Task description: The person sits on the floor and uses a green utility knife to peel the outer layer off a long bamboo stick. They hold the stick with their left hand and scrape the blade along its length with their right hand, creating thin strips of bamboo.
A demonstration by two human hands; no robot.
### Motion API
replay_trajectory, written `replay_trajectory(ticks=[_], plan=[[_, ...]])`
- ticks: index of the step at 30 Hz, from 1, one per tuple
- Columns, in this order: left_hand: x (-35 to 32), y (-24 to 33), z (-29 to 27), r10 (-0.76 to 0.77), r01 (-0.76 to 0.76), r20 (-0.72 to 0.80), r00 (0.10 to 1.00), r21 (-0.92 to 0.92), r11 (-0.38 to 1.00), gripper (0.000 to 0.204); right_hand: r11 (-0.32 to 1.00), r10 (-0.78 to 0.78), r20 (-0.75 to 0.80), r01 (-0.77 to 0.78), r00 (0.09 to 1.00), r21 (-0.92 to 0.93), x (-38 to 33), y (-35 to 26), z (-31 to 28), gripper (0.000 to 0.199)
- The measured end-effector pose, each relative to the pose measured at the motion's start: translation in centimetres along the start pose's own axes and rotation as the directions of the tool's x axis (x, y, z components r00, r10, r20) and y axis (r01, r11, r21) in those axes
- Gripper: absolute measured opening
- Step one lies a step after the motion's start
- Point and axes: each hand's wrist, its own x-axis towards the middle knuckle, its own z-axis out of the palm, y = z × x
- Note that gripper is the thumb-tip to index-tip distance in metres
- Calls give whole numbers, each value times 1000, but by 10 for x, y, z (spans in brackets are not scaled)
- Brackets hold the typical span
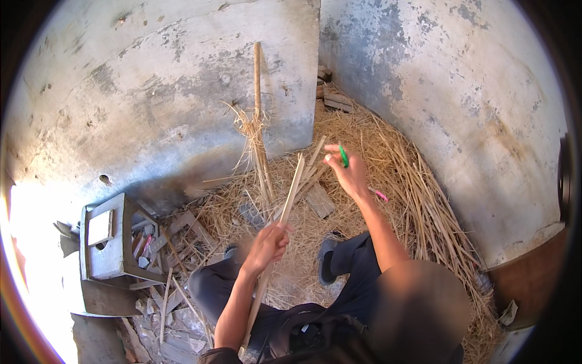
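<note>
My left hand (265, 246) is closed round a long, pale split bamboo strip (291, 193). The strip slants from beside my left thigh up past my knees, its far end near the middle of the view. To the right of that end, my right hand (350, 173) is raised with its fingers bent. A short, slim green object (344, 156) shows at those fingers; its kind is too small to make out. My right hand appears apart from the strip. Another pale strip (316, 150) lies behind, pointing toward my right fingertips.
Straw-like shavings (376, 136) cover the floor, with long thin strips (439, 209) piled along the right wall. A pole (257, 79) with shavings caught on it leans against the wall ahead. At left stands a worn wooden stool (121, 242) among scraps. A pink object (381, 195) lies beyond my right forearm.
</note>
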Motion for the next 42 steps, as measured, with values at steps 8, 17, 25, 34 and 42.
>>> replay_trajectory(ticks=[8,17,25,34,42], plan=[[-1,1,3,-8,12,108,994,-39,999,48,865,142,419,-318,897,388,-27,-37,30,37],[-19,9,-33,-303,-37,532,791,535,844,39,779,215,76,-218,974,588,10,-4,3,40],[-1,-1,-12,126,-203,210,970,405,891,36,881,165,445,-334,880,335,-16,-26,3,52],[-6,-18,-26,-60,-254,546,836,480,840,46,878,110,316,-241,942,414,-4,-12,16,31],[-5,-7,-28,-123,-48,378,918,414,909,31,994,29,-28,-26,999,108,8,7,-10,48]])
